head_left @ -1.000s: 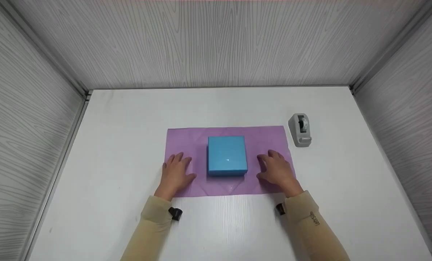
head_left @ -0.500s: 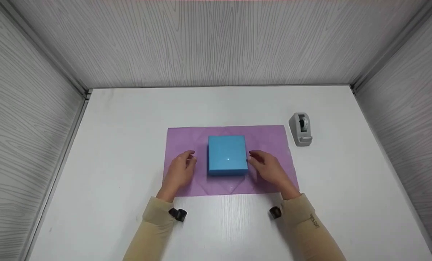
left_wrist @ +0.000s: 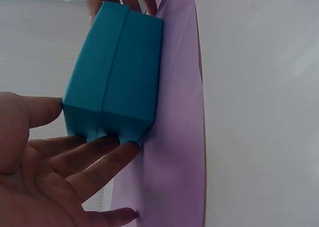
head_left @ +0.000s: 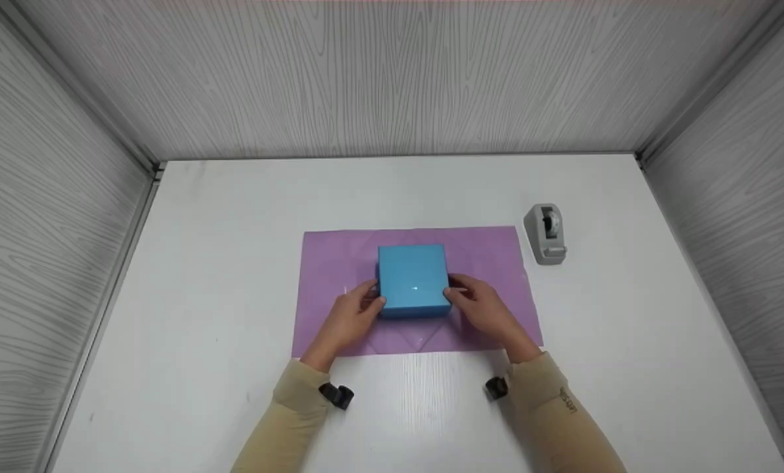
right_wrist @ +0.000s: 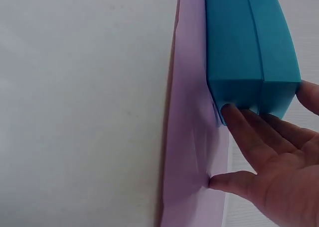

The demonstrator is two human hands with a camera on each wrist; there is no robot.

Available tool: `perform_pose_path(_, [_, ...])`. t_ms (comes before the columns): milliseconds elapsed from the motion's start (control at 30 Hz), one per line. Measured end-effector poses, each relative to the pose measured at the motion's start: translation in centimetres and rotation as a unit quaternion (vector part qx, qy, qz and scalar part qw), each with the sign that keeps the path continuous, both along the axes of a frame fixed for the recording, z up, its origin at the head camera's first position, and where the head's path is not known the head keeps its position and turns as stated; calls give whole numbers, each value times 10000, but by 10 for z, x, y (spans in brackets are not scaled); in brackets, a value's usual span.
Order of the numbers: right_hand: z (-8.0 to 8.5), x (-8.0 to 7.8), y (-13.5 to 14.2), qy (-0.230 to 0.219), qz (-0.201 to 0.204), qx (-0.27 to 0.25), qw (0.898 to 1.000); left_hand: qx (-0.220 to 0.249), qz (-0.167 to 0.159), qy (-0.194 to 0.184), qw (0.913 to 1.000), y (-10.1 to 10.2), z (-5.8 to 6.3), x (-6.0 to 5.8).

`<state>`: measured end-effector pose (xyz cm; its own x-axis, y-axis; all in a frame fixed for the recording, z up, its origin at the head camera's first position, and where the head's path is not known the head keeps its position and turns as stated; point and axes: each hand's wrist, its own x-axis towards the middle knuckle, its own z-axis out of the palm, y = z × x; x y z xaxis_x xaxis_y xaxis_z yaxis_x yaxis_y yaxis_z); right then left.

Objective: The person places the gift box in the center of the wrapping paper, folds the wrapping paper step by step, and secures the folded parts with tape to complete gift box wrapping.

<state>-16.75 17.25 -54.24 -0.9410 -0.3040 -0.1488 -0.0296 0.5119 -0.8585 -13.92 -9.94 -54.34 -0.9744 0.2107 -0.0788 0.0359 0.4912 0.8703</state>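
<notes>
A square blue box [head_left: 413, 276] with a lid rests on a creased purple sheet of wrapping paper [head_left: 490, 253]. My left hand [head_left: 347, 322] holds the box at its left side, the thumb at the near corner. Opposite it, my right hand [head_left: 487, 312] holds the right side, its thumb at the top edge. In the left wrist view, several left fingertips meet the end of the box [left_wrist: 114, 67], while the little finger touches the paper. The right wrist view has the right fingertips against the other end of the box [right_wrist: 249, 43], with one finger down on the paper.
A grey tape dispenser [head_left: 546, 234] stands on the white table [head_left: 234, 263], just beyond the paper's right edge. Grey wood-grain panels [head_left: 392, 79] rise behind the table and along both sides. Each wrist carries a small black camera [head_left: 337, 395].
Both hands have lifted from lying spread on the paper and moved inward to the box, the right one first. They now hold its two sides. The box has hardly moved.
</notes>
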Motion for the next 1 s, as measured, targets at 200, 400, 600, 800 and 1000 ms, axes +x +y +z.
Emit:
perform_pose_path(200, [1,0,1,102,-48,-163,9998,-133,25,-87,9999,4,0,-1])
perform_pose_path(400, [-1,1,2,125,-107,-203,9997,-232,3,-121,9997,6,-1,0])
perform_pose_path(600, [-2,1,3,159,-131,-223,9995,-248,-32,-65,9997,6,-1,-1])
perform_pose_path(800, [-1,3,2,145,-110,-243,9995,-222,-33,-75,9997,6,-1,0])
perform_pose_path(1000, [-2,3,2,166,-99,-145,9997,-216,-85,-4,9997,5,-1,2])
